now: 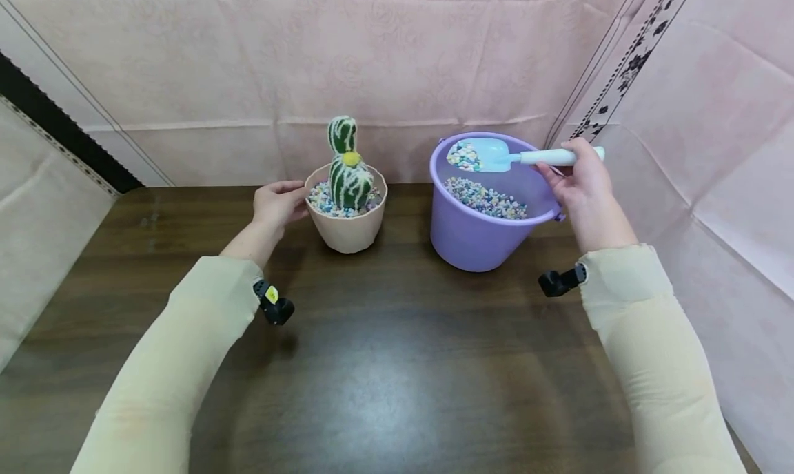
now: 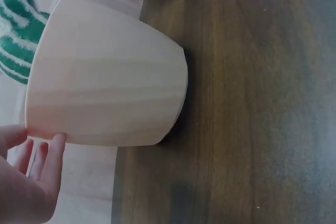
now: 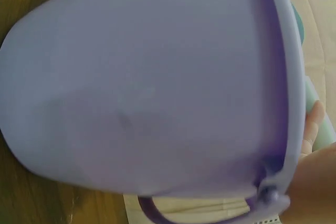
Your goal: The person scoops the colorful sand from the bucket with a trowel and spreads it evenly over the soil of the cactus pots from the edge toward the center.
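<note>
In the head view my right hand (image 1: 586, 178) grips the pale handle of a light blue toy shovel (image 1: 493, 155). The shovel's blade carries colored pebbles (image 1: 464, 157) above a purple bucket (image 1: 474, 233). More small multicolored pebbles (image 1: 486, 198) lie inside that bucket. To the left, my left hand (image 1: 279, 204) holds the rim of a beige flower pot (image 1: 347, 233). A plush green-and-white cactus (image 1: 350, 184) with a yellow flower stands in the pot, pebbles around its base. The left wrist view has my thumb at the rim and fingertips (image 2: 60, 139) against the pot's outer wall.
Pot and bucket stand on a dark wooden table (image 1: 347, 364), close to its back edge. Pale pink cloth (image 1: 397, 60) hangs behind and at the sides. The bucket's purple handle (image 3: 152, 211) hangs down its outside in the right wrist view.
</note>
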A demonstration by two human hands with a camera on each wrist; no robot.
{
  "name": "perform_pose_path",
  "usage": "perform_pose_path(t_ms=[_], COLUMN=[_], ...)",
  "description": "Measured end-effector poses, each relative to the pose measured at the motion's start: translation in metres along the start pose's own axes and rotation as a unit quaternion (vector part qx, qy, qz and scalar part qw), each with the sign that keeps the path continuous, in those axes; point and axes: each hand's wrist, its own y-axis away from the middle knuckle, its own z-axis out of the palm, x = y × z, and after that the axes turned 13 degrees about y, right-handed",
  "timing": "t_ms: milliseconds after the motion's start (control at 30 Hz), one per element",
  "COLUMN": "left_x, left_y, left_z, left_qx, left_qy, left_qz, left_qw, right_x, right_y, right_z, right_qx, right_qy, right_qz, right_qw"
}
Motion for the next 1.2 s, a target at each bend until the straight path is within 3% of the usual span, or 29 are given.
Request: perform_pose_path(t_ms=[133, 400, 733, 1200], left_x=[0.0, 0.001, -0.001, 0.001], left_y=[-0.001, 0.002, 0.0, 0.002], left_z=[-0.002, 0.003, 0.009, 0.005], left_qx=[0.023, 0.012, 0.023, 0.024], left_qy=[0.024, 0.015, 0.005, -0.003], left_qz=[-0.006, -0.023, -0.025, -0.028], left_qw=[0.9994, 0.9995, 0.9994, 0.9993], right_x=[0.01, 0.028, 0.047, 0.063], right_y=[0.001, 0.001, -0.002, 0.003], right_z=[0.014, 0.038, 0.055, 0.08], right_qx=[-0.009, -0.029, -0.04, -0.044], right_qy=[0.019, 0.069, 0.1, 0.165], right_qz=[-0.003, -0.003, -0.008, -0.049], right_qw=[1.0, 0.997, 0.994, 0.984])
